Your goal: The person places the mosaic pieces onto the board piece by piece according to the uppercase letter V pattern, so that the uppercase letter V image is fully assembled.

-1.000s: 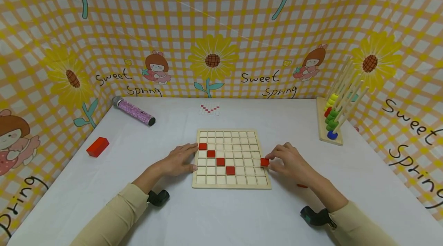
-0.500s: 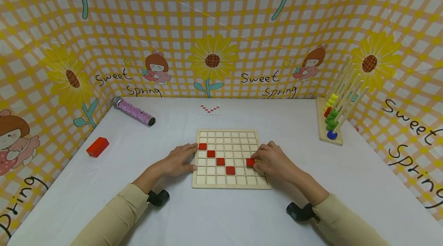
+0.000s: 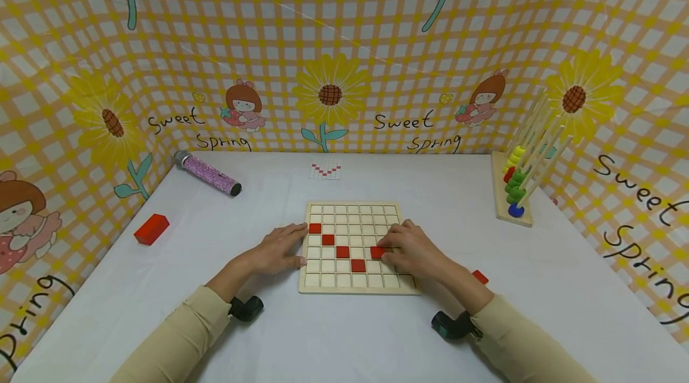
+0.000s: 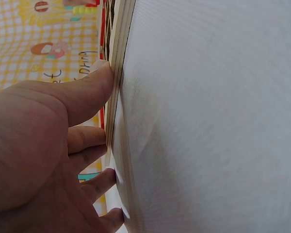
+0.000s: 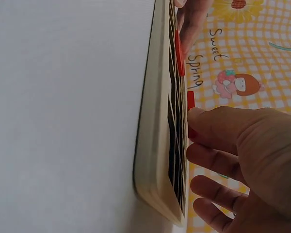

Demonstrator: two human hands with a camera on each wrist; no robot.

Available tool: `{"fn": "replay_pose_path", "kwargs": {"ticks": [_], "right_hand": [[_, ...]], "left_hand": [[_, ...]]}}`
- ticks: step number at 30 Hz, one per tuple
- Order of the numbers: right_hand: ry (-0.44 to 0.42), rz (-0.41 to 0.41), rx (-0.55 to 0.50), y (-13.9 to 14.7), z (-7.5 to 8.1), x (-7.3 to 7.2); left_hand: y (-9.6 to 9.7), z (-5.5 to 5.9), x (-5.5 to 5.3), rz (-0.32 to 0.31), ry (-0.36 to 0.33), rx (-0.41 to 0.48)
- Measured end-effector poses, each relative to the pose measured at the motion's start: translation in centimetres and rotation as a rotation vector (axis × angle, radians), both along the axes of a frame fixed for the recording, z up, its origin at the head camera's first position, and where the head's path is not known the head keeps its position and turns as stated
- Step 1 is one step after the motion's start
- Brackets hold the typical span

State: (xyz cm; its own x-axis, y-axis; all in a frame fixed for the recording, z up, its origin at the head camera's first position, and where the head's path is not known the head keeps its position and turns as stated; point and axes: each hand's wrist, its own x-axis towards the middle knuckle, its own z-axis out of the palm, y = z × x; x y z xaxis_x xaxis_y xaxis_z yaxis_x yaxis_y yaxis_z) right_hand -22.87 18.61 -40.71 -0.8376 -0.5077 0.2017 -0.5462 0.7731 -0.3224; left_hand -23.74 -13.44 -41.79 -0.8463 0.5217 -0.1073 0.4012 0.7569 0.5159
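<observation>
A square wooden grid board [image 3: 328, 213] lies on the white table. Several red square tiles [image 3: 343, 252] sit in its cells, stepping diagonally down from the left edge. My right hand [image 3: 414, 251] pinches another red tile [image 3: 377, 252] over the right half of the board; in the right wrist view this tile [image 5: 190, 99] stands just above the grid at the thumb tip. My left hand [image 3: 271, 249] rests against the board's left edge, thumb and fingers spread and fairly straight. From the left wrist, the thumb [image 4: 89, 94] touches the board's side.
Beside the right forearm lies a loose red tile [image 3: 480, 277]. A small card with a red V pattern [image 3: 325, 170] is behind the board. Farther out are a red block [image 3: 152, 229], a glittery purple microphone [image 3: 209, 173] and a wooden peg rack with coloured beads [image 3: 517, 191].
My right hand has carried the red tile leftward from the board's right edge to over its inner cells. The loose tile by the forearm shows more now. My left hand stays put.
</observation>
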Motion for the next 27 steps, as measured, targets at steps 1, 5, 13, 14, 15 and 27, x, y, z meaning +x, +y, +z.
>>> {"fn": "replay_pose_path", "kwargs": {"ticks": [1, 5, 13, 14, 15, 27], "right_hand": [[0.002, 0.003, 0.002, -0.09, -0.04, -0.04], [0.002, 0.005, 0.004, -0.44, -0.05, -0.12], [-0.018, -0.003, 0.009, -0.8, -0.12, -0.18], [-0.016, -0.003, 0.012, -0.83, -0.14, -0.19], [-0.014, -0.003, 0.015, -0.87, -0.16, -0.19], [0.003, -0.008, 0.042, -1.07, -0.2, -0.22]], "left_hand": [[0.0, -0.02, 0.0, 0.0, 0.001, 0.001], [0.02, -0.01, 0.01, -0.005, 0.005, 0.004], [-0.01, -0.02, 0.02, -0.008, 0.012, -0.006], [0.01, -0.03, 0.01, -0.008, 0.011, -0.009], [0.02, -0.03, 0.01, -0.008, 0.012, -0.009], [0.15, -0.09, -0.05, 0.005, 0.014, -0.008]]}}
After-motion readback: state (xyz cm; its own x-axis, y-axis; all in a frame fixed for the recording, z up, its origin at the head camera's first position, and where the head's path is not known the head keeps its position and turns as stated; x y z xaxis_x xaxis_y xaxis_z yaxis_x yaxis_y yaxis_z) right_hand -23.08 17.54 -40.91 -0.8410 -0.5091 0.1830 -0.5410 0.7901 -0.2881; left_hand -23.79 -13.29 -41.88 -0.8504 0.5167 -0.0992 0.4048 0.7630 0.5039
